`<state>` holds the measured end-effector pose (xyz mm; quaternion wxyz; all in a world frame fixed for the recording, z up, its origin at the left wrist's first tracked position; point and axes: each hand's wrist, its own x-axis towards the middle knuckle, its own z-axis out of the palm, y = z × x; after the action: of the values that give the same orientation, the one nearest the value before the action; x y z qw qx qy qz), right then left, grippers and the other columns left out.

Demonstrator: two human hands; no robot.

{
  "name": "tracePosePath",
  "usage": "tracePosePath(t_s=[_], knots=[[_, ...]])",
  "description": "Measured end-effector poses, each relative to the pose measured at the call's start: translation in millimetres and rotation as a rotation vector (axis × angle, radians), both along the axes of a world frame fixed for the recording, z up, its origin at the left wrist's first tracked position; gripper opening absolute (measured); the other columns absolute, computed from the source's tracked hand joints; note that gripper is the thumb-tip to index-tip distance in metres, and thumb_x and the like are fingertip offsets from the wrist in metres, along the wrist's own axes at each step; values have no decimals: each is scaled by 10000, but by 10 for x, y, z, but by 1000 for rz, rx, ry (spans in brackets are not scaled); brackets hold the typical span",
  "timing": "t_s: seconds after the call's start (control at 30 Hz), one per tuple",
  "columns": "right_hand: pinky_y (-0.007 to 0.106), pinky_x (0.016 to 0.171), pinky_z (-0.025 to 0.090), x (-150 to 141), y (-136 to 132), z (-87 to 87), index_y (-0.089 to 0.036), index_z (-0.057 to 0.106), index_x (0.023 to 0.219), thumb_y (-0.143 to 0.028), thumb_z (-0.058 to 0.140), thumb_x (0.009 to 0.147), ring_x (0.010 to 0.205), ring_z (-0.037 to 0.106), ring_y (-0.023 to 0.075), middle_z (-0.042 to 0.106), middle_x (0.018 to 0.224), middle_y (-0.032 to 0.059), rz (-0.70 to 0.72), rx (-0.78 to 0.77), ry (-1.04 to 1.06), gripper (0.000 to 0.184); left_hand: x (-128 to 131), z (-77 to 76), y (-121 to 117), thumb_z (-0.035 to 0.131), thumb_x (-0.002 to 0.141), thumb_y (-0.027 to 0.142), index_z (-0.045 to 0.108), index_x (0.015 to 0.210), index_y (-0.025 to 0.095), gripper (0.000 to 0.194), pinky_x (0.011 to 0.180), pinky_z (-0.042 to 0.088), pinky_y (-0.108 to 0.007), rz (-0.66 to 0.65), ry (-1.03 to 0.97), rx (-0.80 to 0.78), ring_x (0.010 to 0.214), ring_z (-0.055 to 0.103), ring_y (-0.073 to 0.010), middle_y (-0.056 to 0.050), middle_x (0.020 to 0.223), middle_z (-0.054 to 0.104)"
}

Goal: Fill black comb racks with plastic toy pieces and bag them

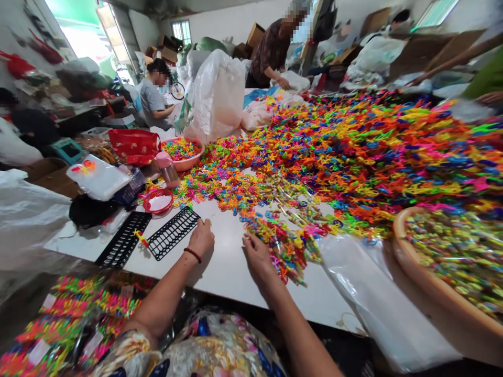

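My left hand (201, 242), with a dark red bead bracelet on its wrist, has its fingers closed at the right corner of a black slotted plastic rack (173, 234). A second black slotted rack (123, 240) lies to the left. Between the two racks is a small yellow and red plastic piece (141, 238). My right hand (258, 256) is closed in a pinch above the white table (226, 256), left of a heap of small colourful plastic pieces (275, 241). Whatever its fingertips hold is too small to make out.
A great pile of bright plastic pieces (353, 157) covers the table's far and right side. Clear plastic bags (377, 293) and a large orange tub (401, 230) sit at right. A red basket (157, 203) and pink-lidded bottle (168, 170) stand at left. Other people (151, 99) work beyond.
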<state>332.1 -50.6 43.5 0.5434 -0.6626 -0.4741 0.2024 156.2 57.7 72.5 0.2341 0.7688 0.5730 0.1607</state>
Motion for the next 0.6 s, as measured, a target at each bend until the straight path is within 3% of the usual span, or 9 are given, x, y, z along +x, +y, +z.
tracePosePath(t_s=[0.07, 0.17, 0.27, 0.33, 0.47, 0.6], knots=[[311, 596, 523, 41, 45, -43, -149, 673, 1030, -577, 542, 840, 673, 633, 192, 683, 758, 52, 21, -70, 198, 486, -64, -13, 15, 610, 787, 101, 517, 1051, 171, 289, 815, 478, -302, 66, -238, -107, 957, 607, -200, -93, 1062, 563], [263, 502, 464, -30, -26, -67, -147, 645, 1104, -594, 597, 805, 529, 549, 135, 637, 692, 10, 110, -175, 432, 540, -122, -26, -20, 572, 855, 220, 476, 1125, 182, 289, 721, 522, -289, 115, -541, -341, 767, 623, -145, -38, 923, 598], [228, 433, 375, -173, -150, -25, -164, 654, 1081, -603, 676, 745, 473, 469, 101, 618, 666, -8, 172, -215, 572, 554, -150, -2, -147, 595, 841, 253, 520, 1099, 150, 288, 653, 548, -280, 71, -993, -732, 653, 636, -124, -45, 864, 632], [216, 416, 324, -260, -203, 26, -171, 669, 1055, -601, 718, 709, 469, 435, 90, 604, 646, -15, 188, -228, 629, 555, -155, 27, -260, 659, 788, 233, 570, 1070, 133, 312, 637, 560, -275, 23, -1194, -914, 641, 652, -129, -55, 852, 653], [207, 402, 244, -359, -231, 123, -183, 662, 1027, -599, 749, 685, 436, 362, 70, 522, 562, -60, 185, -224, 739, 545, -124, 59, -466, 671, 789, 205, 615, 1066, 125, 293, 635, 581, -284, -46, -1271, -1054, 657, 673, -143, -66, 857, 678], [191, 394, 185, -370, -249, 171, -190, 625, 905, -556, 776, 689, 396, 275, 49, 374, 466, -118, 196, -191, 861, 451, -62, 55, -591, 704, 812, 280, 628, 1031, 128, 278, 625, 574, -273, -78, -1232, -1055, 645, 668, -134, -65, 879, 683]])
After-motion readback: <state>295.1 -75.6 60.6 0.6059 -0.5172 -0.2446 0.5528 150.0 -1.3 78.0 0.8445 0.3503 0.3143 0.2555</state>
